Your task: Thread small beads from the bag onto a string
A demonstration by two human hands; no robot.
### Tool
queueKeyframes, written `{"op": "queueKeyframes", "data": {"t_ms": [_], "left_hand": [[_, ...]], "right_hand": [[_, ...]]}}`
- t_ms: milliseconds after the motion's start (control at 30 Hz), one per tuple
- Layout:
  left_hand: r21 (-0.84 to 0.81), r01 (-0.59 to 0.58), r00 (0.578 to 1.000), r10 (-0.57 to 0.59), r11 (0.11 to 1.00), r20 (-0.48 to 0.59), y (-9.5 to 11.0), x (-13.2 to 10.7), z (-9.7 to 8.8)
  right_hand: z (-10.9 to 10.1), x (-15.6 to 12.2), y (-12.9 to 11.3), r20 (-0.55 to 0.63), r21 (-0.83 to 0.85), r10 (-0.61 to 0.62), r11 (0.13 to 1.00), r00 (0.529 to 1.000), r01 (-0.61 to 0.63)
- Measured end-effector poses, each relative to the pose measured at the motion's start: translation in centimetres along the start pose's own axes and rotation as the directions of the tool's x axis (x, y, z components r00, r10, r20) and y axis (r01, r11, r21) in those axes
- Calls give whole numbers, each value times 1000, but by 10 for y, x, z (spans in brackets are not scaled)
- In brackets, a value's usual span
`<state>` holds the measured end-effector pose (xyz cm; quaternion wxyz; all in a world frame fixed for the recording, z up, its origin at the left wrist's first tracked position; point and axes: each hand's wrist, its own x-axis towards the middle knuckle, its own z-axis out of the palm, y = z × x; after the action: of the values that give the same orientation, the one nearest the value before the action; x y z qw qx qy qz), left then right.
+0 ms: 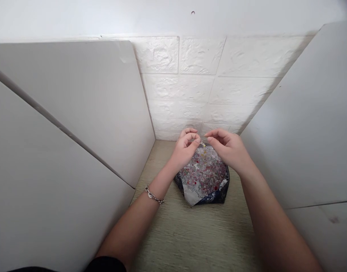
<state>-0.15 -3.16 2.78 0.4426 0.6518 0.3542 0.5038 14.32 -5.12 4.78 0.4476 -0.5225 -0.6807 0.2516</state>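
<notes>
My left hand (187, 145) is closed in a pinch, thumb against forefinger. From its fingertips hangs a short beaded string (204, 145) with small clear and yellow beads. Close by on the right, my right hand (226, 145) has its thumb and forefinger drawn together. Whatever lies between those tips is too small to make out. Below both hands is a heap of tiny beads (203, 170), mostly pink, clear and grey with some red ones. They rest in an open dark bag (223, 194) with a pale lining, whose far edge is partly behind my hands.
The bag stands on a greenish wood-grain tabletop (187, 234). White panels rise at the left (77, 98) and at the right (306, 124). Behind is a white brick-patterned wall (179, 87). A chain bracelet (154, 195) circles my left wrist.
</notes>
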Motion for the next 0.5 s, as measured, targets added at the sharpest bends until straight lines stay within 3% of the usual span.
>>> {"op": "queueKeyframes", "data": {"t_ms": [267, 500], "left_hand": [[156, -91, 989, 108, 984, -104, -9, 0, 3], [207, -130, 985, 150, 970, -86, -7, -2, 3]], "right_hand": [[-5, -4, -8, -28, -182, -91, 980, 995, 84], [-4, -2, -10, 30, -284, -125, 950, 992, 128]]}}
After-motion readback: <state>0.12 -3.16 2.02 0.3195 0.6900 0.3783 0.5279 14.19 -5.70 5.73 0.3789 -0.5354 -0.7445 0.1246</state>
